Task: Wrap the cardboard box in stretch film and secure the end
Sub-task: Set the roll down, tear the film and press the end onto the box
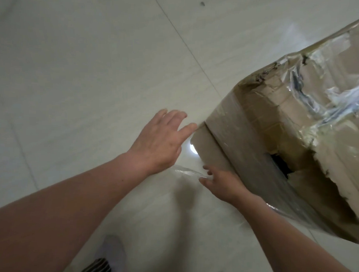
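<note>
Head view looks down on a pale glossy tiled floor (85,81) with thin grey grout lines crossing it and a bright spot of reflected light beside the box corner. I see a small dark speck (202,3) on a far tile. A large brown cardboard box (256,138), dented and torn with a dark hole in its side, stands on the floor at the right, covered in wrinkled clear stretch film (338,96). I can read no label or writing on it. My left hand (160,141) is spread open, fingers extended, the fingertips at the box's near corner, gripping nothing. My right hand (221,182) lies against the lower side of the box, its fingers pinching a loose clear film tail (187,172). Grey shoes (113,253) show at the bottom edge.
</note>
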